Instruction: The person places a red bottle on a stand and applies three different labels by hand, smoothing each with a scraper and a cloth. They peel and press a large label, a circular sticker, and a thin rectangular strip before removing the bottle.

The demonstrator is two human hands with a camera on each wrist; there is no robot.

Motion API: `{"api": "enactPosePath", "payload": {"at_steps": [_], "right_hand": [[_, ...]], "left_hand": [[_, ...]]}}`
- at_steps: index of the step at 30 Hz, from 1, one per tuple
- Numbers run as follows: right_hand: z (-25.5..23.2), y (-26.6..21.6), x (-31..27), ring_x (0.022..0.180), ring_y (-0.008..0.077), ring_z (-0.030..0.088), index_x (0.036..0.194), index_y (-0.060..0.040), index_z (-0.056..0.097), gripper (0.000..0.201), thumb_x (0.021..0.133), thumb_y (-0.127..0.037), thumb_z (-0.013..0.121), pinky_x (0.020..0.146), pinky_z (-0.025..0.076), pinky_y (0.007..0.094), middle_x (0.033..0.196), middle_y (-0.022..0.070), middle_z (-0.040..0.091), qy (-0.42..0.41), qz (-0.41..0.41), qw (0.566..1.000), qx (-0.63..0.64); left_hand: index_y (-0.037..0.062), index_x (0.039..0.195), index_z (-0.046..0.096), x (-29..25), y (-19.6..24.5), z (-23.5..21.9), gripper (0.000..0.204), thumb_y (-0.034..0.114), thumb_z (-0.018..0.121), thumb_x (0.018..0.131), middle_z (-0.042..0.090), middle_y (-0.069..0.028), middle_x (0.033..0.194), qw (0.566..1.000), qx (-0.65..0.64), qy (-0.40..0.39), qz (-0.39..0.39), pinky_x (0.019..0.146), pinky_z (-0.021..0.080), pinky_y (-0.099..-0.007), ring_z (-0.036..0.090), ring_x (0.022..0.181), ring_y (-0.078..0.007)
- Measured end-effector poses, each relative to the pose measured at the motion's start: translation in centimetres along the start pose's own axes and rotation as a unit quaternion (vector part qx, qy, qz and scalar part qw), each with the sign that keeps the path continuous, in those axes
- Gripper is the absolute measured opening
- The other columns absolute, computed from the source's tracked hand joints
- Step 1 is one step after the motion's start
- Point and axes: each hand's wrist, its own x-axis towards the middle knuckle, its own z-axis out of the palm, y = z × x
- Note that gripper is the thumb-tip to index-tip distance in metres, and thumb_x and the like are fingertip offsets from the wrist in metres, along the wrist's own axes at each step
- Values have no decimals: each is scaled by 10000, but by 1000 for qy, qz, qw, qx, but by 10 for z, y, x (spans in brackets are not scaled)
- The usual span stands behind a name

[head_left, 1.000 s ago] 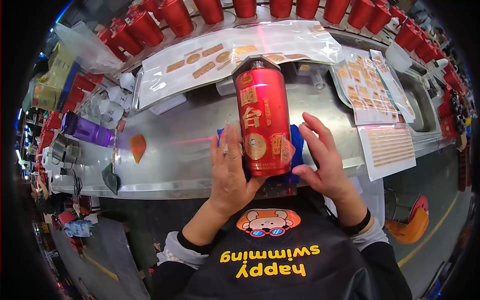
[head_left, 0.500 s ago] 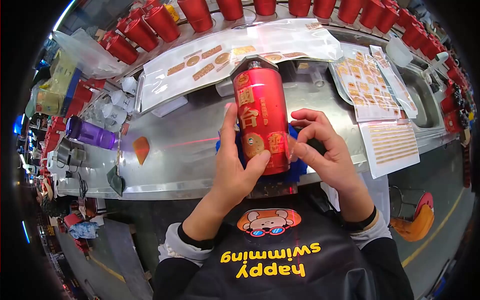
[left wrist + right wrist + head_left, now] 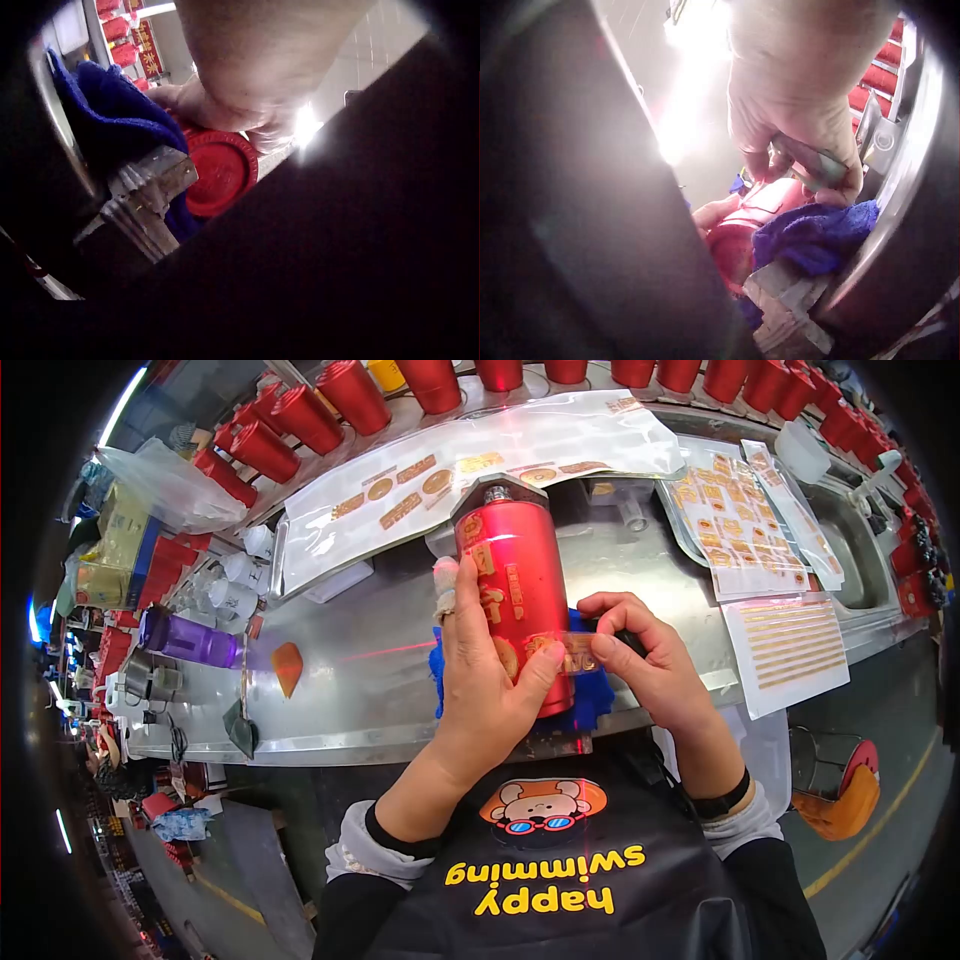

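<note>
A red bottle with gold lettering lies on a blue cloth, its neck pointing away from me. My left hand holds its left side, fingers stretched along it and thumb pressing near the gold print at the lower end. At the right side, my right hand pinches the end of a clear film strip between thumb and forefinger. The film reaches from the bottle to those fingertips. A dark and pale green object sits within the curled right fingers. The bottle's round base shows in the left wrist view.
Sheets of gold decals lie right of the bottle, and a long white decal sheet spans behind it. Rows of red bottles line the back. An orange scraper-like piece and a purple bottle lie left. A metal support stands under the cloth.
The bottle has turned leftward, its large lettering now partly behind the left hand. My right hand has gone from spread fingers to pinching the film, which now stretches off the bottle's side.
</note>
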Motion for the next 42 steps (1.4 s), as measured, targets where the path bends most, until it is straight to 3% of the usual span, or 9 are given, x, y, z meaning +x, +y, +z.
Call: {"api": "enactPosePath", "payload": {"at_steps": [8,16,19,21,24,29,33,38,42], "right_hand": [[0,2,1,1002,80,481,892,-71,572,143,966,-185,615,861,400,242,1251,68,540,-7,4,1000,12],[1,2,2,930,71,495,881,-59,565,148,975,-168,601,837,412,243,1225,66,543,-8,7,1000,8],[2,3,3,1114,181,531,914,-48,598,137,939,-170,653,1008,376,328,1173,111,588,6,12,1000,23],[3,5,3,1111,184,535,909,-47,597,135,934,-166,657,1001,382,327,1161,113,589,9,3,1000,13],[4,6,4,1102,193,545,905,-44,596,129,925,-152,664,984,397,324,1139,117,591,14,-16,1000,-10],[5,4,5,1085,217,561,898,-33,594,123,910,-128,671,947,423,319,1105,131,594,22,-39,998,-47],[5,4,5,1083,228,567,893,-27,593,126,907,-124,673,935,430,320,1091,137,594,22,-38,998,-52],[5,5,6,1080,229,570,892,-26,593,126,907,-123,672,932,433,320,1089,139,594,22,-46,997,-57],[5,6,6,1074,234,573,893,-27,592,127,907,-126,672,929,438,324,1091,140,595,23,-54,996,-64]], "left_hand": [[-90,1515,84,0,-3,-2,903,195,672,892,345,-312,1432,999,33,-12,24,1090,315,-438,420,1277,-399],[-98,1514,78,1,-1,-4,892,212,659,912,210,-348,1518,999,-18,-24,22,1139,257,-437,301,1399,-426],[-99,1513,78,0,-2,-3,904,227,668,910,199,-348,1524,1000,-14,-22,15,1140,256,-435,295,1406,-420],[-100,1513,80,0,-2,-4,912,236,673,908,197,-348,1525,1000,8,-25,8,1141,257,-435,298,1405,-418],[-98,1514,85,1,-1,-3,899,233,669,916,206,-334,1526,999,24,-16,26,1131,276,-415,314,1397,-399],[-74,1525,103,-4,-7,0,738,175,544,989,281,-263,1504,990,-134,-20,-32,1104,314,-366,388,1342,-306],[-44,1539,96,0,-4,-4,650,196,425,1033,252,-184,1550,983,-178,-37,-34,1150,261,-351,332,1396,-229],[-63,1530,121,0,-7,-3,654,158,460,1016,370,-217,1446,993,-118,-8,30,1093,329,-351,428,1306,-264],[-61,1530,123,0,0,-3,701,145,521,991,389,-223,1426,989,-143,-5,-19,1017,406,-331,465,1260,-249]]}}
